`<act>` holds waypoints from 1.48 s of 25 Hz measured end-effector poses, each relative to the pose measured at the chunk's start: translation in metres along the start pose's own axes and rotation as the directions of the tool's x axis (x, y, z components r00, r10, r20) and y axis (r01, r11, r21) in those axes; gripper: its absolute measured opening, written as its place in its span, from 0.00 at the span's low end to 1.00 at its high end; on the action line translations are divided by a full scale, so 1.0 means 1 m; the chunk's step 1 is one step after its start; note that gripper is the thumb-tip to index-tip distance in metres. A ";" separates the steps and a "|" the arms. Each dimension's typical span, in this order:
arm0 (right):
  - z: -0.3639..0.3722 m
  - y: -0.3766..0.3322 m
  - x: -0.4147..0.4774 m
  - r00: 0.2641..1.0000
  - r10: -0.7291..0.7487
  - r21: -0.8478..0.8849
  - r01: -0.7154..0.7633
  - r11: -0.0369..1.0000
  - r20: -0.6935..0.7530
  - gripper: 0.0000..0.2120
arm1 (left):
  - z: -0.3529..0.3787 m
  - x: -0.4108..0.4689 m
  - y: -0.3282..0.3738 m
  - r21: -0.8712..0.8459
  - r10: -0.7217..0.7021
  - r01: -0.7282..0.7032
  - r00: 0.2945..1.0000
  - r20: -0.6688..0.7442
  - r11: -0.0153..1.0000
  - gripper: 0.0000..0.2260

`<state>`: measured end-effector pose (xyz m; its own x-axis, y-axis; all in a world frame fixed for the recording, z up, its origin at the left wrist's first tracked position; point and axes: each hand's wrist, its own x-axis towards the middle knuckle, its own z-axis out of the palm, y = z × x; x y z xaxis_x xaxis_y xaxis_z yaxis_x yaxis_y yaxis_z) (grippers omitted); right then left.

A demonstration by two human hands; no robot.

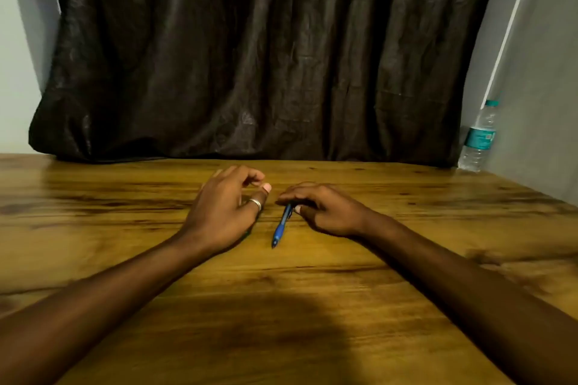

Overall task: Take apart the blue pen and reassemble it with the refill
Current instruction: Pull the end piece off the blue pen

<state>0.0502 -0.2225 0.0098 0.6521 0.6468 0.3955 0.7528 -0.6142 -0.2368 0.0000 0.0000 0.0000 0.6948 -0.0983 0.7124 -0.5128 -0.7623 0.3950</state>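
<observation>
**Blue pen gripped at its upper end, centre of frame**

The blue pen [280, 227] is seen assembled, just below the middle of the frame. It lies slanted on the wooden table [312, 306], with its dark tip pointed down-left. Its upper end is pinched under the curled fingers of the right hand [327, 209]. Just left of it, the left hand [223, 212] is loosely curled, and nothing is seen held.

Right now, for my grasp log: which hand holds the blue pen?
The right hand, pinching the far end of the blue pen; the left hand, wearing a ring, lies apart from it.
</observation>
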 end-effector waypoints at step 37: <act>0.005 -0.025 0.001 0.919 0.336 0.528 -0.184 0.829 -0.208 0.05 | -0.010 0.000 0.000 0.137 -0.059 0.047 0.994 0.087 0.989 0.08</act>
<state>0.0332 -0.2041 0.0115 0.8332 0.2942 0.4682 0.5519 -0.3897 -0.7372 -0.0054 0.0061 0.0056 0.7650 -0.1081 0.6349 -0.4055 -0.8466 0.3446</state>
